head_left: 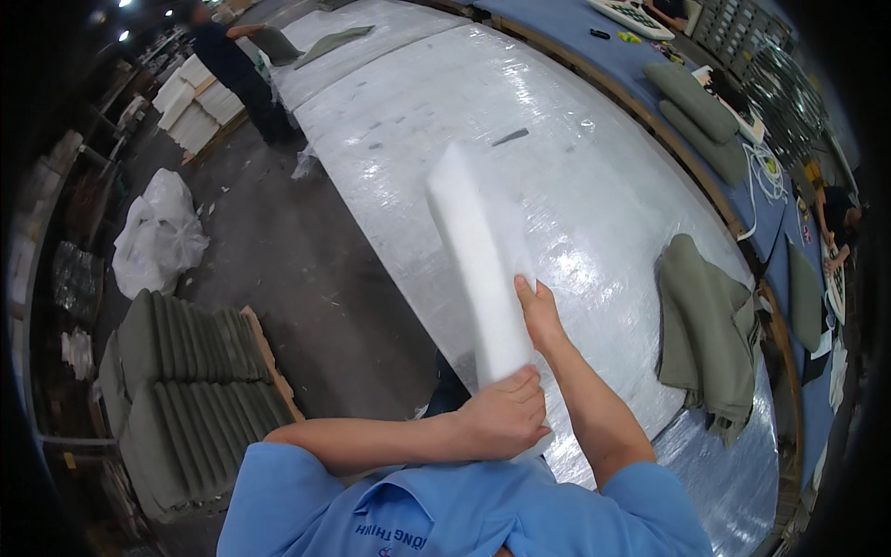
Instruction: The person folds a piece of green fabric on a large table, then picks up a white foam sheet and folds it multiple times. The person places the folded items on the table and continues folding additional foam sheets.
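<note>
A white cushion pad, thick and slab-like, stands tilted in front of my chest with one long edge facing me. My left hand is closed round its near end, fingers curled over the edge. Farther along, my right hand grips the pad's right side, with the thumb showing on top. The pad's far end is blurred, and its right face blends into the shiny table behind it. Beneath lies the table, covered in clear plastic film. To the right, a crumpled olive-green fabric cover rests on the film.
Olive-green cushions stand in packed rows at lower left. A bag of clear plastic sits on the dark floor. Another person handles green fabric at the table's far left. Rolled green cushions lie on the blue table.
</note>
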